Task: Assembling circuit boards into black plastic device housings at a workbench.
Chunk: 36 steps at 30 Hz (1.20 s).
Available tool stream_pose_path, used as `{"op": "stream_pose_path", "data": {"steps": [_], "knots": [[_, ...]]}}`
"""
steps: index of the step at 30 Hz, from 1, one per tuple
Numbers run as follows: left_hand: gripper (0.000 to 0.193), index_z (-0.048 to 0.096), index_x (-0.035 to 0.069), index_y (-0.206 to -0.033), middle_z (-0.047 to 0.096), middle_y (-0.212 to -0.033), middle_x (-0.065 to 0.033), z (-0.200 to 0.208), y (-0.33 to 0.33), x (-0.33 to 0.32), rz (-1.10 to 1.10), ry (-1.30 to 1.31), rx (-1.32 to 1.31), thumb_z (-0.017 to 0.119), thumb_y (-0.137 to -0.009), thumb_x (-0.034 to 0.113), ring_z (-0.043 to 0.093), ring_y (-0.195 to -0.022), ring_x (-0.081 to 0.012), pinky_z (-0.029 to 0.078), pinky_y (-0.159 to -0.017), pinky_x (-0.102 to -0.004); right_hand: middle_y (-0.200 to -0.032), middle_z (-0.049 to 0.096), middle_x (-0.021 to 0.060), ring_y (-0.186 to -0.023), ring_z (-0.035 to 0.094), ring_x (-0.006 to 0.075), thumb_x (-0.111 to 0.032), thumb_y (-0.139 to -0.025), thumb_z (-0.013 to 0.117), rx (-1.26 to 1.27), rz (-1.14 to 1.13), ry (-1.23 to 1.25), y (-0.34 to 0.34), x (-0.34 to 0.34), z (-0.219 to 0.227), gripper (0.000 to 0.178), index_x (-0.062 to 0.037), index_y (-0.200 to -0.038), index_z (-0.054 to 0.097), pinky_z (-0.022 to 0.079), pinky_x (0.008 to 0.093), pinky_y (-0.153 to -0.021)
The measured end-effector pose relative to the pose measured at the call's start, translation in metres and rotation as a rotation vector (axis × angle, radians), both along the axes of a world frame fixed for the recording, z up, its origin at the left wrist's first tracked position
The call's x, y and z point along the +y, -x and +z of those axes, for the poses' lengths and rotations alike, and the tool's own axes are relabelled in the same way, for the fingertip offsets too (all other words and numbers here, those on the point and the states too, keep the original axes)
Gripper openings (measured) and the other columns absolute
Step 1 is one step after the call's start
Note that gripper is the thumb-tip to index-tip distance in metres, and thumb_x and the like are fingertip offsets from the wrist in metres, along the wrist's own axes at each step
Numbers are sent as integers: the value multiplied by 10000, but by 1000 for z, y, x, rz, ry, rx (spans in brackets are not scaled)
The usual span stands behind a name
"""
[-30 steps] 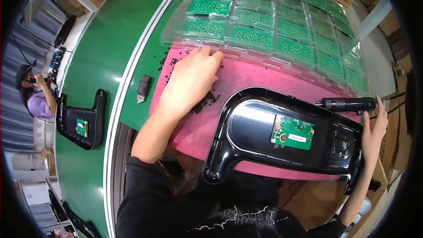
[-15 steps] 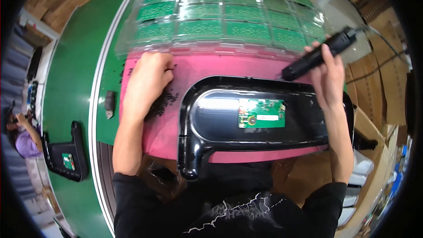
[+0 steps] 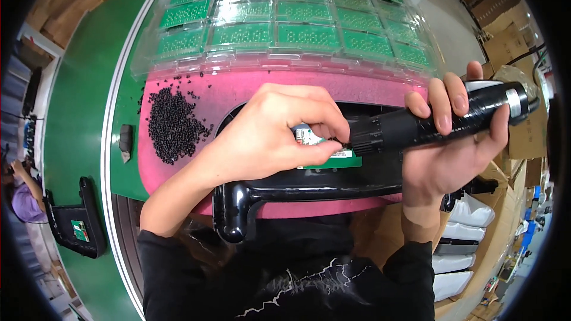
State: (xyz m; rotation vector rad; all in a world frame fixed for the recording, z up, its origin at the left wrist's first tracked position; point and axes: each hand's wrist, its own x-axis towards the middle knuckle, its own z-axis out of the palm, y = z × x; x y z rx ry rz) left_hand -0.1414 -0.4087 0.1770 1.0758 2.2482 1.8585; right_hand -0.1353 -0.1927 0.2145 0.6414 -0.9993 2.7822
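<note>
My right hand point(image 3: 443, 154) is wrapped round a black electric screwdriver point(image 3: 389, 131), held nearly level with its tip to the left. My left hand point(image 3: 276, 128) is pinched at that tip, fingertips closed on a tiny black screw that is mostly hidden. Both are above a green circuit board point(image 3: 336, 163), partly covered by my fingers, which lies in a glossy black plastic housing point(image 3: 321, 192). Beside my left forearm, a heap of small black screws point(image 3: 175, 125) is spread on the pink mat point(image 3: 238, 86).
Clear plastic trays of green circuit boards point(image 3: 247, 34) stand at the mat's far side. A small dark tool point(image 3: 125, 141) lies left of the mat. Another black housing point(image 3: 77, 226) holds a board at far left, near a person in purple point(image 3: 28, 202). Boxes stand at right.
My left hand has moved right from the screw heap to the screwdriver tip. My right hand has brought the screwdriver nearer and turned it nearly level over the board.
</note>
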Motion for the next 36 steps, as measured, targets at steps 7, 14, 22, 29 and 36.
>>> {"op": "stream_pose_path", "data": {"steps": [7,14,22,29,36], "knots": [[135,697,-4,-879,690,-859,-76,-17,0,-11,-42,-114,-69,734,-755,-41,669,-830,-188,532,-775,-315,-801,468,-7,-600,439,77,-445,-960,528,57,-98,-57,-11,-10,1,558,-11,-1305,466,377,288,-643],[90,692,-3,-858,691,-804,-83,-24,-2,-13,28,9,51,715,-775,-28,660,-705,-181,543,-652,-294,-767,487,-15,-568,484,78,-378,-905,616,173,-142,-109,-17,-8,10,492,-42,-1221,444,411,288,-641],[144,707,-4,-866,707,-824,-94,-26,-3,-10,53,-5,102,759,-737,-43,678,-709,-195,546,-620,-281,-762,495,-21,-570,502,75,-376,-899,625,152,-128,-101,-21,-8,9,444,-80,-1165,427,419,289,-644],[150,699,-3,-874,703,-828,-100,-30,2,-9,93,46,272,763,-742,-31,696,-737,-222,565,-641,-306,-778,491,-21,-577,490,73,-394,-916,606,117,-137,-118,-17,-13,12,450,-78,-1179,424,413,297,-647],[213,661,4,-889,669,-840,-93,-29,-2,-9,169,216,452,774,-709,-18,686,-766,-261,566,-639,-338,-792,473,-32,-577,425,74,-461,-967,540,47,-193,-133,-12,-24,5,451,-73,-1184,465,384,297,-642]]}}
